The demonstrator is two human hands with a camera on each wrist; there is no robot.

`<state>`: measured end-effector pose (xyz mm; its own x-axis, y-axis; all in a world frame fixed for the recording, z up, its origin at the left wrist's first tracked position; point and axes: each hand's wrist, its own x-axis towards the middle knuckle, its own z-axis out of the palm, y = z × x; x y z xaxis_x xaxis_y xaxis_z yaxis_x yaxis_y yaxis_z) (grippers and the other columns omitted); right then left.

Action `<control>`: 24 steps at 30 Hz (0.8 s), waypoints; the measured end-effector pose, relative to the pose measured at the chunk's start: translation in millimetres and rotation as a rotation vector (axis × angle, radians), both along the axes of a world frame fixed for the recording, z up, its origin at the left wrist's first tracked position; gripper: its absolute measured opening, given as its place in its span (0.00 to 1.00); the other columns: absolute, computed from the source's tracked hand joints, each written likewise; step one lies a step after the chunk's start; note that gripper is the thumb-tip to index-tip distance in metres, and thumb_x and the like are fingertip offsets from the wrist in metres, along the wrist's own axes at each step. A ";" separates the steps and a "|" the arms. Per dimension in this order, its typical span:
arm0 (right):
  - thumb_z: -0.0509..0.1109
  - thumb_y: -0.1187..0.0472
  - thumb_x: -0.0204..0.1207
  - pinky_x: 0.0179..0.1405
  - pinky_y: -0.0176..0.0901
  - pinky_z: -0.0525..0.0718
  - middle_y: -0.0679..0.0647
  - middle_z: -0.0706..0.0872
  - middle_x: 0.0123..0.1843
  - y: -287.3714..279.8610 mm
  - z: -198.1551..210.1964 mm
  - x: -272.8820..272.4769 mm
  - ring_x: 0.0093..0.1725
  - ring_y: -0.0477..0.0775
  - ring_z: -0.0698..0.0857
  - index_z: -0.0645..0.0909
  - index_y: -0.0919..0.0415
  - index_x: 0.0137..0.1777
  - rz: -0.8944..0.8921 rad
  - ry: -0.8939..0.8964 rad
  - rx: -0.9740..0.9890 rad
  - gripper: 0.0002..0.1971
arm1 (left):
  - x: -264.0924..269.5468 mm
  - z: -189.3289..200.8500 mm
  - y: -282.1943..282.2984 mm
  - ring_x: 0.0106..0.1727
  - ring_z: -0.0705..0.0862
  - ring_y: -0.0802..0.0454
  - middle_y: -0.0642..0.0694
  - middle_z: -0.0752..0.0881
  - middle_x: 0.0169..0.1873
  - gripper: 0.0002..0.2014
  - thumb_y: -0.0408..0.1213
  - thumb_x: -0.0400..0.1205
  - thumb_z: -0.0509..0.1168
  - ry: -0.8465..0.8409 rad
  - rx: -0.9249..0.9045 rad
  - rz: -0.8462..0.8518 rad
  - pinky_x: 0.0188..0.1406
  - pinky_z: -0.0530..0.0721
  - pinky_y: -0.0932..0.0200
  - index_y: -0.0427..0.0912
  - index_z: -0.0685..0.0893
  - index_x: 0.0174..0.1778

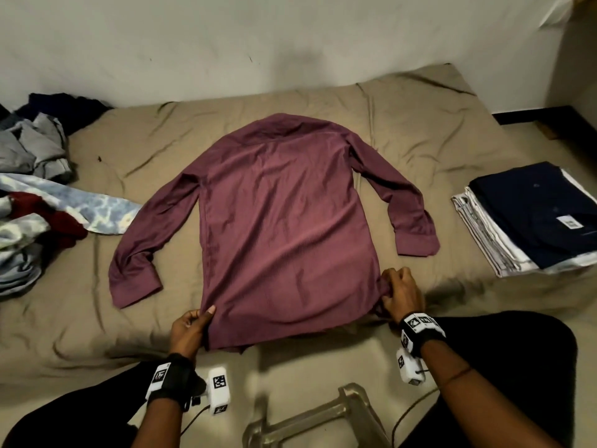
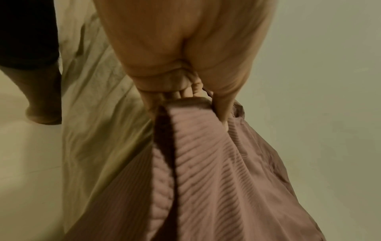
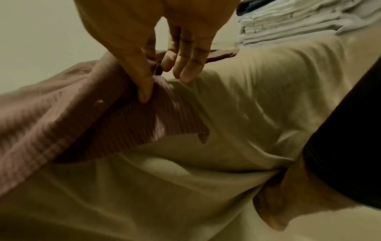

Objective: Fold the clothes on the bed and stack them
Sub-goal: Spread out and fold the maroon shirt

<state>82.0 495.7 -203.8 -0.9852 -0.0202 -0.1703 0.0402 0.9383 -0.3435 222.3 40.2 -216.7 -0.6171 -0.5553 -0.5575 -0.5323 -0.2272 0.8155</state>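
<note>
Both hands, left (image 1: 190,328) and right (image 1: 400,294), pinched the shirt (image 1: 284,215) hem corners, apparently tensioning it flat for folding.

A low bed under a wrinkled tan sheet (image 1: 420,124) stands against a plain, scuffed off-white wall (image 1: 226,43). Pale floor (image 1: 565,130) with a dark baseboard (image 1: 533,114) shows at right. A clear plastic stool (image 1: 310,418) stands nearest. Dim, warm light.

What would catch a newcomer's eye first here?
The maroon shirt spread flat, sleeves out, in the middle of the bed, with the left hand and right hand pinching its near hem corners. A folded stack topped by a navy garment sits on the right; a loose pile of clothes lies on the left.
</note>
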 end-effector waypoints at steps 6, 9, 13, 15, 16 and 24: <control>0.78 0.71 0.66 0.38 0.42 0.77 0.56 0.89 0.39 8.9 17.8 -0.2 0.39 0.61 0.86 0.88 0.57 0.44 -0.111 0.120 -0.257 0.10 | 4.3 11.7 2.0 0.37 0.82 0.46 0.38 0.87 0.35 0.15 0.40 0.76 0.80 0.011 -0.020 0.024 0.40 0.81 0.55 0.30 0.87 0.42; 0.83 0.72 0.62 0.34 0.40 0.82 0.51 0.88 0.29 17.3 28.5 -2.7 0.30 0.54 0.85 0.85 0.53 0.33 -0.195 0.155 -0.385 0.13 | 4.8 9.7 -1.1 0.34 0.77 0.48 0.41 0.80 0.28 0.21 0.50 0.72 0.83 -0.006 -0.006 0.050 0.35 0.72 0.55 0.41 0.81 0.29; 0.83 0.74 0.63 0.33 0.44 0.83 0.49 0.86 0.28 27.9 42.6 -1.8 0.26 0.55 0.82 0.81 0.49 0.32 -0.232 0.195 -0.487 0.19 | 4.9 10.6 -5.6 0.39 0.81 0.45 0.40 0.84 0.36 0.23 0.58 0.72 0.80 -0.016 0.034 0.077 0.39 0.80 0.50 0.40 0.86 0.37; 0.78 0.78 0.66 0.33 0.45 0.84 0.55 0.85 0.31 29.4 56.9 2.9 0.28 0.59 0.82 0.79 0.52 0.37 -0.216 0.293 -0.518 0.19 | 5.2 17.6 -5.1 0.49 0.88 0.40 0.37 0.91 0.50 0.24 0.52 0.74 0.80 0.027 0.141 0.136 0.57 0.87 0.39 0.33 0.89 0.52; 0.76 0.81 0.66 0.33 0.43 0.81 0.57 0.83 0.31 29.6 64.8 7.1 0.28 0.58 0.80 0.78 0.55 0.38 -0.190 0.347 -0.498 0.18 | 6.0 21.3 -5.5 0.53 0.88 0.38 0.34 0.90 0.55 0.23 0.48 0.76 0.79 0.059 0.179 0.158 0.63 0.85 0.36 0.32 0.89 0.57; 0.74 0.75 0.61 0.26 0.45 0.75 0.57 0.76 0.24 35.0 69.2 15.1 0.25 0.65 0.78 0.78 0.58 0.37 -0.100 0.226 -0.136 0.13 | 13.4 19.1 -6.0 0.60 0.87 0.35 0.30 0.87 0.64 0.18 0.33 0.81 0.71 0.064 0.359 0.109 0.62 0.87 0.39 0.31 0.84 0.66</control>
<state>97.1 530.7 -134.5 -0.9961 0.0718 0.0511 0.0389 0.8781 -0.4769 235.7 34.2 -197.6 -0.6053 -0.3956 -0.6907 -0.4397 -0.5571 0.7045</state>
